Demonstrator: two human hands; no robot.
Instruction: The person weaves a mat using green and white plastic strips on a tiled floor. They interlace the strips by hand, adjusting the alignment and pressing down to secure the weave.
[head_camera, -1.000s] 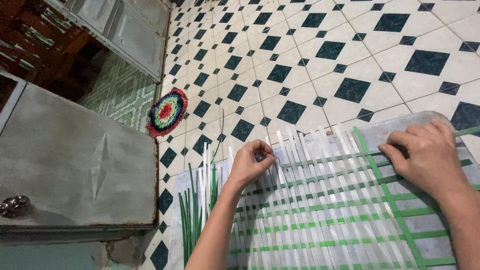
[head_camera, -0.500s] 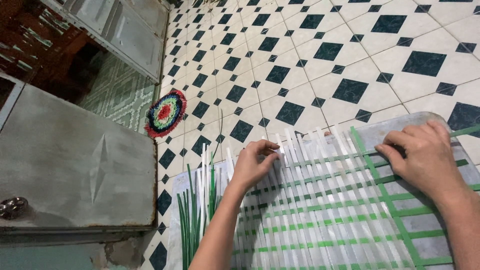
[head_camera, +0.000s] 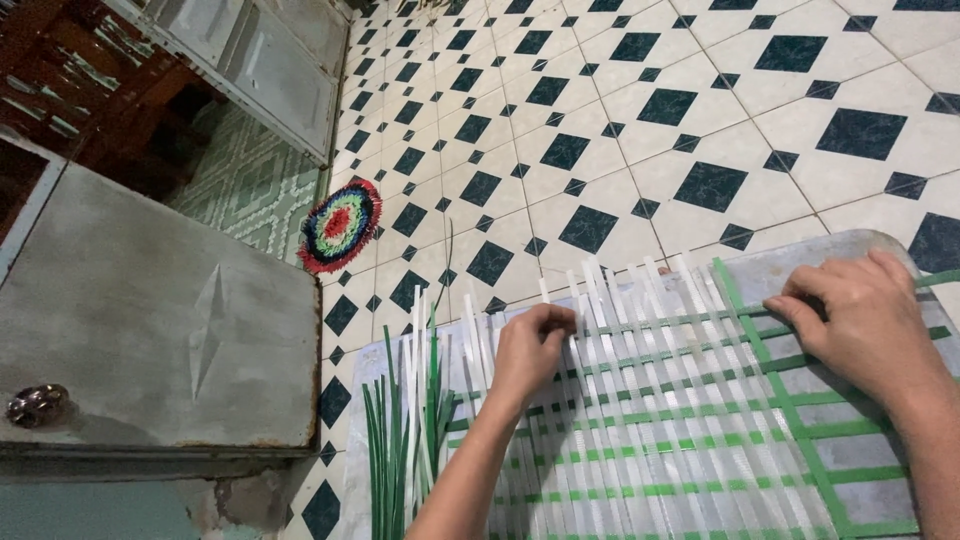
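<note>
Woven mat (head_camera: 680, 430) of white and green plastic strips fills the lower right of the frame, lying flat on a grey board (head_camera: 800, 262) set on the tiled floor (head_camera: 640, 110).

Left hand (head_camera: 530, 345), lower centre: fingers curled in, tips pinched narrow on the upper ends of the white strips at the mat's left part. It sits on the weave itself, near the top edge. Forearm runs down to the bottom edge of the frame.

Right hand (head_camera: 865, 320), right side: palm down on the mat's upper right area, fingers bent and close together, tips pressing at a green strip (head_camera: 770, 370) that runs diagonally down the weave. Can't tell if it grips the strip or just pins it.

Mat spans between both hands and extends below them; hands are well apart, both on its top edge.

Loose strips (head_camera: 405, 440), green and white, stand in a bunch at lower left of the mat, just beside the left forearm, not touched.

Round multicoloured mat (head_camera: 340, 225) on the floor, centre left, well apart from the hands.

Grey metal door (head_camera: 150, 320) with a round knob (head_camera: 35, 405) takes up the left of the frame. Floor is white tile with dark diamonds.
</note>
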